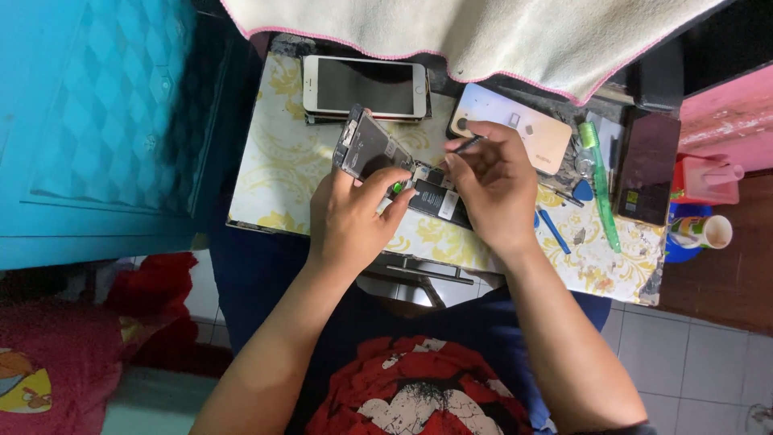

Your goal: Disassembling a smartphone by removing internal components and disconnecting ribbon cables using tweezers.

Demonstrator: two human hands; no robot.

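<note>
— On the worktop (274, 161), what do you see under the hands?

— I see an opened smartphone (427, 193), flat glossy battery exposed, its thin screen panel (366, 145) tilted up on the yellow floral cover. My left hand (350, 213) curls around the panel's lower edge, fingers pinched on it. My right hand (495, 185), wrist bent, grips a slim dark tool (467, 145) just above the phone.

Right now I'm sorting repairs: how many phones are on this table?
3: a white-fronted phone lying face up at the far edge, a gold phone face down beside it, and an opened phone under both hands. Others may be hidden.
</note>
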